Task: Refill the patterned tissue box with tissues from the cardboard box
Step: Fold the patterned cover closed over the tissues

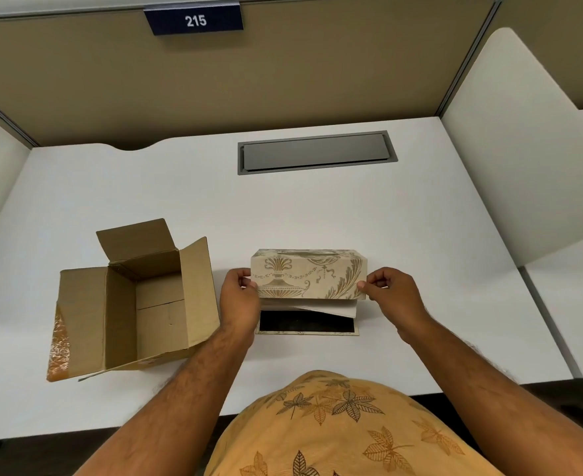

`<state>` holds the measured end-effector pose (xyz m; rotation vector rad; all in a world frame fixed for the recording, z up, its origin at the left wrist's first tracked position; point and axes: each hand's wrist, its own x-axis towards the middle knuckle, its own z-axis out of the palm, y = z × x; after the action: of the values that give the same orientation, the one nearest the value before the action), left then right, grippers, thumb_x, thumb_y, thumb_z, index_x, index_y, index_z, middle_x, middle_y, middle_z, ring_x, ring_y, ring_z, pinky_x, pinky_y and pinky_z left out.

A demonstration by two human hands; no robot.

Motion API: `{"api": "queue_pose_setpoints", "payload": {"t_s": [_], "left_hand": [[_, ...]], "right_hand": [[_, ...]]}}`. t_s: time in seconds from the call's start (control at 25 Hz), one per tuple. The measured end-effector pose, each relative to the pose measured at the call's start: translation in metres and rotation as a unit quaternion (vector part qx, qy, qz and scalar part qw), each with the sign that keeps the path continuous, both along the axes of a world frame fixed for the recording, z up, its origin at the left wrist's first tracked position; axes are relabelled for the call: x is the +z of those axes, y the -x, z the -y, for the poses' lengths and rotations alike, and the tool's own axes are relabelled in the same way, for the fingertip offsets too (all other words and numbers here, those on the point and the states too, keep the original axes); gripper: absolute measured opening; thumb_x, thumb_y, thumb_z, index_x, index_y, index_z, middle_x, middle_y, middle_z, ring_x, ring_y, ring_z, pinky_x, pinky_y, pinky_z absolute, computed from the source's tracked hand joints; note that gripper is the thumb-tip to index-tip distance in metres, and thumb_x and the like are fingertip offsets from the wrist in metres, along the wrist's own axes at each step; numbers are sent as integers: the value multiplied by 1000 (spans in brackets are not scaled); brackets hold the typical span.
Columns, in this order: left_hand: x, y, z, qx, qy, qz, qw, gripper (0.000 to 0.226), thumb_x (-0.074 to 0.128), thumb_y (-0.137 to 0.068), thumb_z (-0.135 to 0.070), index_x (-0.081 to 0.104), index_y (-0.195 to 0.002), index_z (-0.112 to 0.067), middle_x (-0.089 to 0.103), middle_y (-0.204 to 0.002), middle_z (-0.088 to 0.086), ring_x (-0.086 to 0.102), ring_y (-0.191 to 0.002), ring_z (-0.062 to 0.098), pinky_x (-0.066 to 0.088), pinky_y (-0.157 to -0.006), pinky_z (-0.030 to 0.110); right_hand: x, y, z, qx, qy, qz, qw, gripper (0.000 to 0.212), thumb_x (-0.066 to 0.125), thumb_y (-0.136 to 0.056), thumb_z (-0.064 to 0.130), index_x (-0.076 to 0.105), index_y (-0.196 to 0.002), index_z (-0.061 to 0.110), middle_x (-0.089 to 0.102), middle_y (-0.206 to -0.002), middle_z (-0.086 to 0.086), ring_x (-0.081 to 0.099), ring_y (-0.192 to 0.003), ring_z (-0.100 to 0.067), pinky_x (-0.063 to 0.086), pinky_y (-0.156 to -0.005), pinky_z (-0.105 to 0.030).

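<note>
The patterned tissue box cover (pixel 309 274), cream with gold urn and leaf print, hangs a little above its base. My left hand (pixel 238 297) pinches its left end and my right hand (pixel 391 292) pinches its right end. Under the cover a white stack of tissues (pixel 321 308) shows, resting on the box's flat base (pixel 306 326), whose inside is black. The cardboard box (pixel 139 304) stands open to the left of my left hand, flaps spread, and its inside looks empty.
A white desk (pixel 317 207) carries everything. A grey cable hatch (pixel 317 152) is set into it at the back. Tan and white cubicle partitions close in the back and both sides. A sign reading 215 (pixel 195 20) hangs on the back panel.
</note>
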<state>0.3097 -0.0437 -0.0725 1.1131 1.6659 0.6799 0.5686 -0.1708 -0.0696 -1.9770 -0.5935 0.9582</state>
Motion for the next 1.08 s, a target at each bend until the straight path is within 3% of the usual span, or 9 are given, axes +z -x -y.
{"api": "queue_pose_setpoints", "payload": {"t_s": [0.28,0.48,0.6,0.72,0.8,0.96,1.08], "left_hand": [[-2,3,5,-5,4,-23,1000,22,47,-108,-1,59,-113,-18,64,-101,-4,66,-97,17,50,-55,10],[-8,12,19,-15,34,-16,999,23,44,-108,1,57,-105,-18,65,-105,0,67,-94,9,56,-57,12],[-17,18,32,-20,48,-19,998,22,46,-106,3,57,-105,-17,67,-105,3,68,-95,12,58,-68,24],[-25,25,41,-22,67,-24,997,27,48,-101,7,59,-102,-18,68,-103,3,63,-90,15,49,-64,24],[-31,29,45,-27,86,-41,995,28,48,-101,5,60,-101,-19,67,-102,1,61,-88,15,46,-62,26],[-41,35,45,-60,118,-95,987,21,48,-103,-5,59,-97,-22,67,-99,3,57,-81,16,45,-58,27],[-44,36,45,-77,137,-106,982,18,52,-104,-8,56,-96,-24,67,-99,4,58,-81,17,47,-59,29]], "right_hand": [[4,-6,4,47,15,12,999,16,88,-85,19,74,-86,11,77,-87,-7,65,-77,-17,52,-70,-29],[-2,-6,17,99,42,22,994,16,89,-83,19,75,-82,12,80,-89,-8,74,-88,-28,59,-79,-41],[-9,-5,26,133,63,44,988,18,91,-81,19,74,-76,14,78,-81,-7,71,-78,-24,53,-68,-33],[-16,-2,32,176,95,95,975,30,91,-79,20,65,-63,24,67,-66,6,60,-63,-9,42,-58,-24],[-22,1,33,213,126,140,959,38,88,-80,19,58,-58,28,64,-65,9,58,-63,-9,40,-56,-26],[-30,9,36,257,172,184,933,8,83,-85,23,78,-88,18,76,-86,4,69,-80,-17,50,-63,-29],[-35,16,38,268,177,222,921,16,79,-88,27,81,-102,19,80,-95,2,68,-81,-15,51,-63,-29]]}}
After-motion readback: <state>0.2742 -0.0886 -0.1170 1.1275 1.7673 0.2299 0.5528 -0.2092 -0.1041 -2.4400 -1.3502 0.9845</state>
